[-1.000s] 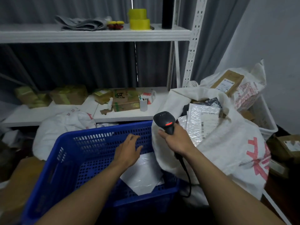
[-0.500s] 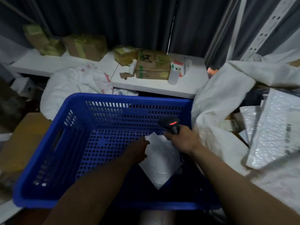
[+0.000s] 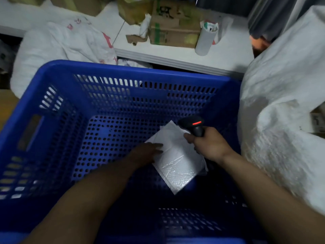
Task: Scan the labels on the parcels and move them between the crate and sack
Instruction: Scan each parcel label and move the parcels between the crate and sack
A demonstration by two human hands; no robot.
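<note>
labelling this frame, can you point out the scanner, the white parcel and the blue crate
scanner (image 3: 188,121), head view, on its black head beside the red light.
white parcel (image 3: 177,155), head view, on the middle of its crinkled top face.
blue crate (image 3: 140,73), head view, on its far rim.

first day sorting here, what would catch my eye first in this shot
A big blue crate fills the view, one white parcel lying on its perforated floor. The right hand grips a black scanner with a red light above the parcel's far corner, while the left hand touches its left edge. A bulky white sack rises to the crate's right.
</note>
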